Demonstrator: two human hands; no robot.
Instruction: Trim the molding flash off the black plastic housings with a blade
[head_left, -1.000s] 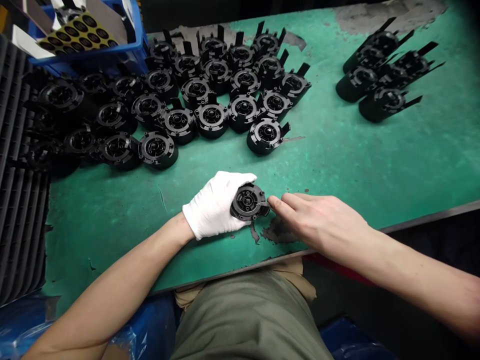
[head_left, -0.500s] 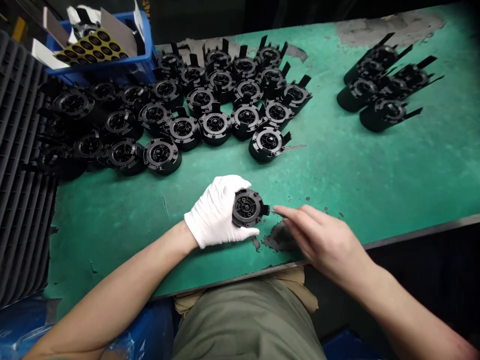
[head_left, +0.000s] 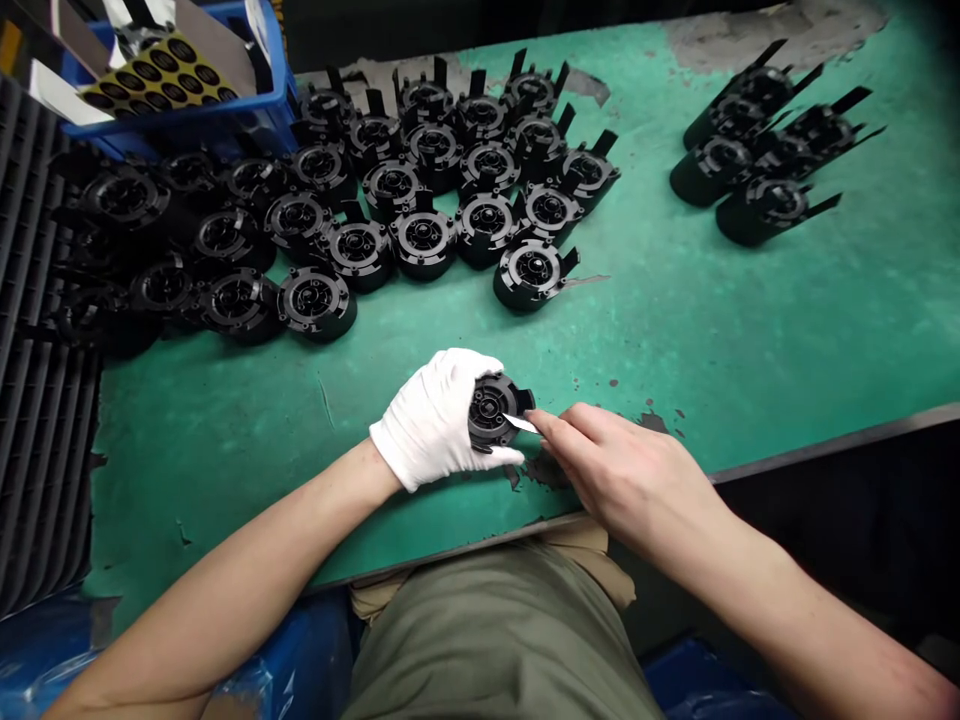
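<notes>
My left hand, in a white glove, is wrapped round a black round plastic housing just above the green table. The housing's ribbed end faces up, and a short tab sticks out on its right side. My bare right hand pinches a small knife; its bright pointed blade lies across the right edge of the housing's face. The knife's handle is hidden in my fingers. Beyond my hands stand several similar black housings, many with upright tabs. The nearest single one stands a little apart.
At the back left, a blue bin holds cardboard and a yellow sheet of round black stickers. Another cluster of black housings stands at the right. Ribbed dark panels border the left side. The green table's front edge runs before my lap.
My right hand has moved slightly left, bringing the knife blade over the housing's face. The housing has turned a little in my left hand, its tab now pointing further up. The view has shifted slightly.
</notes>
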